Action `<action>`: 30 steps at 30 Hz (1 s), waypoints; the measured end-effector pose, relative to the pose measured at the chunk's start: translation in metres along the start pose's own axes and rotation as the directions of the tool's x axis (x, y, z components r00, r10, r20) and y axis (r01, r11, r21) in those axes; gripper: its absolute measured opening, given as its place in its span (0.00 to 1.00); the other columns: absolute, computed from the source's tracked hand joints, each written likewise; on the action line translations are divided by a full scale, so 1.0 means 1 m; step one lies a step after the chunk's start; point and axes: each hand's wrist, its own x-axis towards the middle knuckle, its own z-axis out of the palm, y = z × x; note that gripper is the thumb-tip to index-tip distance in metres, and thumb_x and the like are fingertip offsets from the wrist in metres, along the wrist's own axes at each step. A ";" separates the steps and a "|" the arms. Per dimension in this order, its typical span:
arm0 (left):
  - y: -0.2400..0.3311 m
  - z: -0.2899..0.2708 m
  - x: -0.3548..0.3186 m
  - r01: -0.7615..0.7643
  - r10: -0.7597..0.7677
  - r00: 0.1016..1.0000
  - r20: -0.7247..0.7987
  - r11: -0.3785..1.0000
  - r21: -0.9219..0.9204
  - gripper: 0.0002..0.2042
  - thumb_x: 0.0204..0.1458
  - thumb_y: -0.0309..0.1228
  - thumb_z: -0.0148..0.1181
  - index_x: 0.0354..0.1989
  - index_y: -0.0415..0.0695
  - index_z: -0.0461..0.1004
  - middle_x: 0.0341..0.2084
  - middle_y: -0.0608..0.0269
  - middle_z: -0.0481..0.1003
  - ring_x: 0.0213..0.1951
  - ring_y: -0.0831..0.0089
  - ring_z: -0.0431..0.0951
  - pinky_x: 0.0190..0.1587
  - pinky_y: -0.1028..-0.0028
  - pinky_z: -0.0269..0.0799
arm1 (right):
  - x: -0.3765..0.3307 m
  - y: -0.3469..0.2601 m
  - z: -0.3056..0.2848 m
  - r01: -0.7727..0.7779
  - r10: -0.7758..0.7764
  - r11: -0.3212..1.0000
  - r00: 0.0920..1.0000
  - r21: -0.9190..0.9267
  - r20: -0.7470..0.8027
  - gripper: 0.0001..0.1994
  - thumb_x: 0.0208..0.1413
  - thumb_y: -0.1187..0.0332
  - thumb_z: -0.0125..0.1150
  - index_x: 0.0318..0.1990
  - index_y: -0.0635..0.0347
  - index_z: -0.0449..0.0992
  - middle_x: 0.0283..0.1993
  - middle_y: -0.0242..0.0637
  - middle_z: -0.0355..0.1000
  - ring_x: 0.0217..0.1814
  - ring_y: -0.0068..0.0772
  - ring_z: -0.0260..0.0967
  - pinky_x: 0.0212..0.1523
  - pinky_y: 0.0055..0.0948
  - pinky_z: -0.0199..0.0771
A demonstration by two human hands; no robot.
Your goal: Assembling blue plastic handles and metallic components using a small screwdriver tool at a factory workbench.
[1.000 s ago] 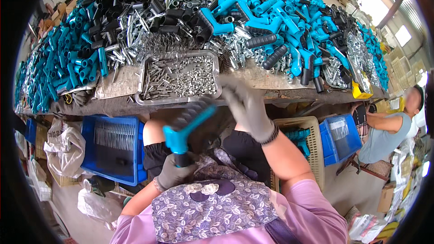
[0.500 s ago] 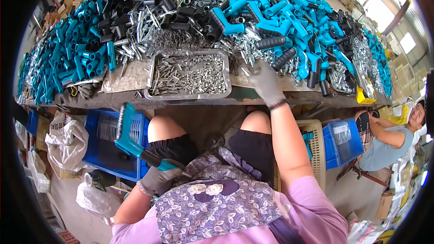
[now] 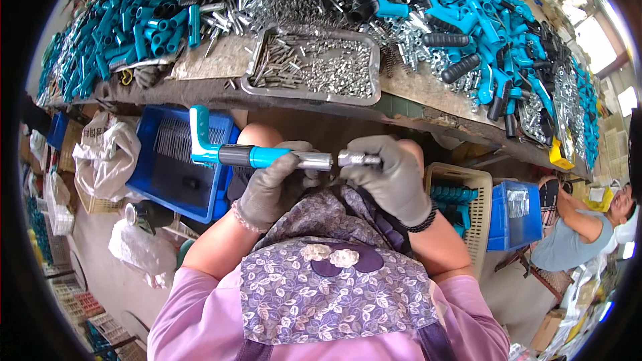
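My left hand (image 3: 271,190), in a grey glove, is closed round a teal tool with an angled handle (image 3: 204,150). A black collar (image 3: 235,155) sits midway along the tool, and a shiny metal tube (image 3: 314,160) forms its right end. My right hand (image 3: 396,177), also gloved, pinches a short ridged metal sleeve (image 3: 360,158). The sleeve is in line with the tube, a narrow gap apart from it. Both hands are above my lap, in front of the workbench edge.
A metal tray (image 3: 374,67) of small pins and bits lies on the bench, before heaps of teal handles (image 3: 461,20) and metal parts. Blue crates (image 3: 221,210) (image 3: 515,217) and a cream basket (image 3: 485,220) stand beside my legs. Another person (image 3: 585,227) sits at the right.
My right hand has come back from the bench toward my lap with the metal sleeve. My left hand has raised the tool and turned it level. The view has shifted.
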 end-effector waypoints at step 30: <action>-0.034 0.004 -0.072 -0.105 0.131 0.980 -0.152 0.981 0.165 0.16 0.60 0.34 0.63 0.54 0.43 0.71 0.43 0.65 0.77 0.46 0.76 0.76 0.52 0.71 0.72 | -0.068 0.033 0.039 -0.010 0.004 0.987 0.999 0.158 0.039 0.14 0.69 0.61 0.54 0.49 0.65 0.71 0.42 0.31 0.68 0.40 0.21 0.64 0.44 0.24 0.68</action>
